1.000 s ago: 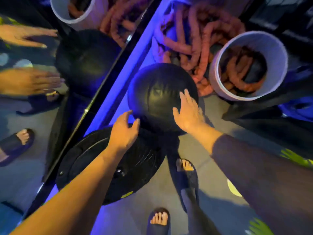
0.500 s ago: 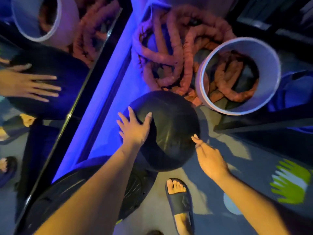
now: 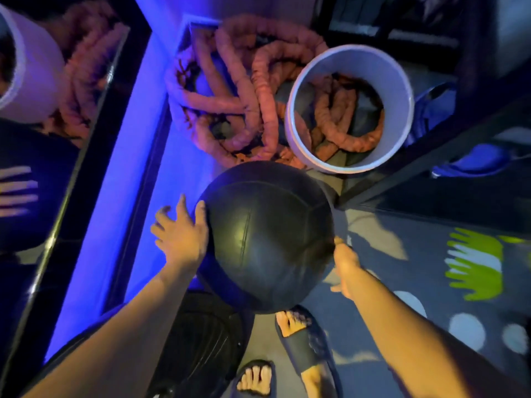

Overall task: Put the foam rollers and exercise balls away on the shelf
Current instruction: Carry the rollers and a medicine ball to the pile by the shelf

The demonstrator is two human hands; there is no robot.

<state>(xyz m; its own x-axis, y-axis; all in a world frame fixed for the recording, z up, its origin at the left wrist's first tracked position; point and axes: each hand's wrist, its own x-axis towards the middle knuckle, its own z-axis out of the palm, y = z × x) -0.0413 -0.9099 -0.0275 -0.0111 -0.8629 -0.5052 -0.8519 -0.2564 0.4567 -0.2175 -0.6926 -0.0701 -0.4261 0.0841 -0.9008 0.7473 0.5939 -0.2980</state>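
Since half a second back, the right hand has closed the gap. It's now up against the right side of the black ball, where before it was just off the edge. The ball also fills more of the view.

The left hand is planted on the ball's left side. Its fingers are spread wide and flat on the surface, thumb up top, not curled in. The right hand's fingers go round behind the curve and it's blurry there, so I can't tell how open they are. So the ball is pressed between the two hands, right by the blue-lit wall and not on any shelf.

Just past the ball is a white bucket, upright, with a few orange ropes coiled inside. A bigger rope tangle is heaped on the floor just left of the bucket.

A black ribbed disc lies below the ball, partly covered by it. Two feet in dark slides are next to the disc.

The mirror on the left reflects the ball and a blurred hand. On the right, a black rack bar runs diagonally with something blue under it. Nearer is a floor mat with a green-and-white handprint.
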